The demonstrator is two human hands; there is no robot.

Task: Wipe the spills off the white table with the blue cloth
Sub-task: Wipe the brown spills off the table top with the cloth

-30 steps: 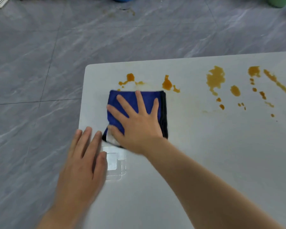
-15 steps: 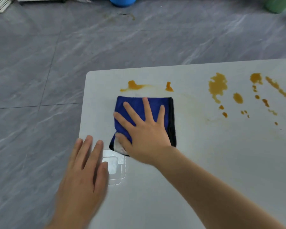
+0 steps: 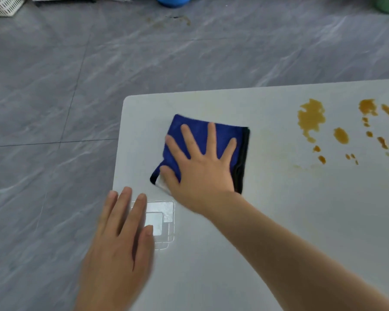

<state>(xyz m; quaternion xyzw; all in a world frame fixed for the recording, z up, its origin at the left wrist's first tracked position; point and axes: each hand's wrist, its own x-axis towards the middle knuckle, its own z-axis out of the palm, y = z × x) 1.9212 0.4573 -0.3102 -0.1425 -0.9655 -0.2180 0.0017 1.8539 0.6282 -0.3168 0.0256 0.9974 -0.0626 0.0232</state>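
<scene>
1. Blue cloth (image 3: pixel 202 140) is being pressed flat near the far left corner of the white table (image 3: pixel 301 221); it is folded into a rough square, with its dark folded edge facing the right side
2. Right hand (image 3: pixel 202 173) is being held on top of the cloth, fingers straight and spread, palm down; nothing is being gripped or pinched
3. Left hand (image 3: pixel 121 243) is being rested flat on the table near its left edge, fingers straight and together, just beside a bright square reflection (image 3: pixel 160 218); it is not touching the cloth
4. Orange-brown spills (image 3: pixel 311 118) are being left on the table well to the right of the cloth, as one large blotch and a scatter of smaller drops (image 3: pixel 341 135) running toward the right edge of the view
5. Only a faint yellowish film (image 3: pixel 276 142) is being seen on the surface between cloth and spills
6. Key relation: the remaining spills are lying to the right of the cloth, on the side of its dark edge, and the right hand is nearer to them; a rightward stroke is judged to be called for
7. Progress is being judged as partial: the left corner looks clean, the right part not yet wiped
</scene>
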